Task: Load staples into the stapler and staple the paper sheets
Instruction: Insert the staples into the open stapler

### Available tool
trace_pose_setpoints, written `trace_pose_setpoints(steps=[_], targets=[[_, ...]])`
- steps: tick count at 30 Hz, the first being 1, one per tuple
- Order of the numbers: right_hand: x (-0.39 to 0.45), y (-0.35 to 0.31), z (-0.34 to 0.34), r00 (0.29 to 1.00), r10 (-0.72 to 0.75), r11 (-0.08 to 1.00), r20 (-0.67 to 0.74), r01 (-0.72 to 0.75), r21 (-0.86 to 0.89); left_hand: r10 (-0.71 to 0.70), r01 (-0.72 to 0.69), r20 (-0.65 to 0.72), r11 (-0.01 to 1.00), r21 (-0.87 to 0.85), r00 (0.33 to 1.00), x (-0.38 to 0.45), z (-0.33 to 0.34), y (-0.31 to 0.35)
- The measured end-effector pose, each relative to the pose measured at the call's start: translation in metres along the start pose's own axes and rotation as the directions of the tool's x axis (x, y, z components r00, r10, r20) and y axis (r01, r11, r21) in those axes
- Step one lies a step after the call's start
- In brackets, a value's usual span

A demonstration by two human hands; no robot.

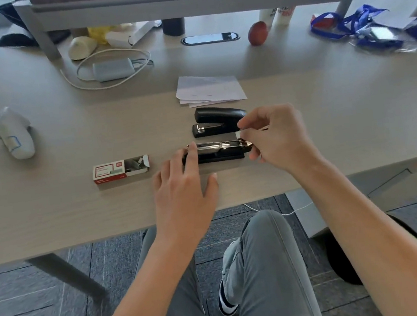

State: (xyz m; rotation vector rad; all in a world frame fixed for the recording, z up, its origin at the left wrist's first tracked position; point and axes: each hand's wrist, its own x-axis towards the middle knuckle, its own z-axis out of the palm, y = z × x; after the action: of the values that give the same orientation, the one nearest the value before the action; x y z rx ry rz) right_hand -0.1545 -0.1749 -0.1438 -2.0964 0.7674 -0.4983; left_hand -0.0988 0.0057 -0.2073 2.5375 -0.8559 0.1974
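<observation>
A black stapler (217, 154) lies open near the desk's front edge, with its metal magazine facing up. The fingertips of my left hand (182, 187) rest on its left end, fingers spread and the thumb off it on the desk. My right hand (276, 139) hovers over its right end, thumb and forefinger pinching a small pale strip of staples (238, 134). A second black stapler (219, 119) sits just behind. Several paper sheets (209, 89) lie in a loose stack behind that one. The red and white staple box (121, 170) lies open to the left.
On the grey desk (77, 213) are a white toy figure (14, 134) at the left, a power bank with a cable (112, 69), a red apple (257, 33), blue lanyards (359, 26) at the back right, and a raised shelf (183, 0) along the back.
</observation>
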Motion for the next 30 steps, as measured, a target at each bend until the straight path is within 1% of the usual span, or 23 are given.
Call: trace_pose_setpoints(steps=[7,11,17,24,30], targets=[[0.007,0.002,0.003,0.999,-0.032,0.993,-0.011,0.03,-0.114,0.0,-0.001,0.01,0.998,0.058,1.0,-0.002,0.002,0.0],[0.006,-0.002,0.006,0.998,-0.066,0.976,-0.004,0.064,-0.21,0.004,-0.005,0.016,0.998,0.064,1.0,-0.002,0.003,-0.002],[0.009,-0.007,0.009,1.0,-0.004,0.964,0.028,0.011,-0.267,0.007,-0.007,0.006,0.997,0.078,1.0,-0.002,0.004,-0.003],[0.017,-0.015,0.007,0.995,0.074,0.923,0.073,-0.041,-0.382,0.016,-0.015,-0.002,0.996,0.083,1.0,-0.002,0.004,-0.004],[0.018,-0.017,0.008,0.99,0.11,0.913,0.085,-0.067,-0.401,0.03,-0.029,-0.007,0.996,0.085,1.0,-0.002,0.005,-0.006]])
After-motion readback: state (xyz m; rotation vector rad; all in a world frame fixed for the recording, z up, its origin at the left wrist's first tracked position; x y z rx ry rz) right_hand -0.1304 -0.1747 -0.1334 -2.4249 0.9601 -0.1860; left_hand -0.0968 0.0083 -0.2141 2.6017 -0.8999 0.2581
